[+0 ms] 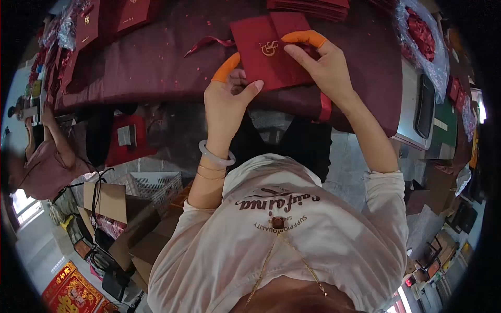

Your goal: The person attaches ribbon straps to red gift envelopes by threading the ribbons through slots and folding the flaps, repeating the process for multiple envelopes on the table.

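Observation:
A dark red packet [271, 62] with a gold emblem is held above the table's front edge. My left hand [229, 91] grips its lower left corner between thumb and fingers, with an orange cover on the index finger. At the packet's upper right side, my right hand [322, 60] pinches the edge, its index finger also in an orange cover. A red ribbon [215, 41] extends to the left from behind the packet. Another piece of red ribbon [325, 107] hangs over the table edge below my right hand.
The table [151, 68] has a dark red cloth. Red packets [313, 6] are stacked at the back, with more bags [87, 23] at the left. A black device [425, 107] lies at the right. Another person [49, 161] is at the far left, near cardboard boxes [107, 201].

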Demonstrator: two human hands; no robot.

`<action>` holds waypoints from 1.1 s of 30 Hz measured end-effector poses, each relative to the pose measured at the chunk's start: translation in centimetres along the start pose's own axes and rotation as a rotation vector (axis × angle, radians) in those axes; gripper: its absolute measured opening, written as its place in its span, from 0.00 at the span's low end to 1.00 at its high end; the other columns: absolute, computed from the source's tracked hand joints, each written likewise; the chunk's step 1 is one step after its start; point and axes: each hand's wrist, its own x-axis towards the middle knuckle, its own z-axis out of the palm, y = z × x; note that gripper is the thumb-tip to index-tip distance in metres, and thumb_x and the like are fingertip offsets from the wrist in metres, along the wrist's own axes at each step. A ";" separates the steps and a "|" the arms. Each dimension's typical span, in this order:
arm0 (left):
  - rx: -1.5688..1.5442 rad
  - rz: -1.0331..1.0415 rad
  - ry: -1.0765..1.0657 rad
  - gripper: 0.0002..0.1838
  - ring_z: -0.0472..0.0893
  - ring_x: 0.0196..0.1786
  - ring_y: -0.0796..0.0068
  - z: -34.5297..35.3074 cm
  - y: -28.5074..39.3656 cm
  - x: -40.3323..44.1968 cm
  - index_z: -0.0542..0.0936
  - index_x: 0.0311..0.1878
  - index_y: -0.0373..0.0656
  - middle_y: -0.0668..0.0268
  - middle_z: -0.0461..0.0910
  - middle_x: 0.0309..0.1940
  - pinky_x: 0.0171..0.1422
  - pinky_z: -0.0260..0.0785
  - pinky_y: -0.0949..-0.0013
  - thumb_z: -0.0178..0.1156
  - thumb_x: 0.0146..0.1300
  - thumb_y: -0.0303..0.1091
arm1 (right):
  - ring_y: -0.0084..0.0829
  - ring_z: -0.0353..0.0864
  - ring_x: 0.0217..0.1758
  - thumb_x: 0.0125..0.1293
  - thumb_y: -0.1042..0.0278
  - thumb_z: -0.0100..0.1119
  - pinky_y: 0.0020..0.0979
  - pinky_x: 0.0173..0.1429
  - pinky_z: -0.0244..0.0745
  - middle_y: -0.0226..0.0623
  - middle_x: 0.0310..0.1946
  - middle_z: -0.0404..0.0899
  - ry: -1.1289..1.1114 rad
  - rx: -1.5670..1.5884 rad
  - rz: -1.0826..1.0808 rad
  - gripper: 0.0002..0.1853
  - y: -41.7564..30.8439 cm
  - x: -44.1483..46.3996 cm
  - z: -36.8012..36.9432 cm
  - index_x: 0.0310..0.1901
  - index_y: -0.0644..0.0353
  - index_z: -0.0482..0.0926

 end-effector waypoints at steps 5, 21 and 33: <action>0.003 0.016 -0.012 0.30 0.75 0.33 0.82 -0.6 -0.4 0.3 0.72 0.57 0.33 0.69 0.74 0.34 0.40 0.71 0.79 0.68 0.47 0.21 | 0.24 0.79 0.37 0.56 0.69 0.63 0.23 0.39 0.74 0.31 0.37 0.79 -0.201 -0.391 -0.210 0.08 -1.9 -0.4 2.2 0.38 0.59 0.82; -0.100 0.028 -0.049 0.29 0.72 0.33 0.84 -0.9 -1.6 0.1 0.73 0.55 0.35 0.71 0.73 0.33 0.39 0.70 0.80 0.69 0.46 0.20 | 0.36 0.79 0.33 0.57 0.69 0.59 0.31 0.35 0.75 0.33 0.38 0.75 -0.346 -0.899 -0.574 0.07 -2.8 -0.6 3.4 0.37 0.58 0.79; -0.101 0.019 -0.175 0.28 0.73 0.32 0.85 -2.3 -1.5 0.2 0.71 0.58 0.36 0.70 0.74 0.35 0.38 0.68 0.82 0.64 0.51 0.22 | 0.25 0.78 0.31 0.61 0.65 0.58 0.25 0.36 0.72 0.36 0.33 0.80 -0.536 -0.164 0.193 0.12 -2.0 0.9 1.2 0.44 0.61 0.79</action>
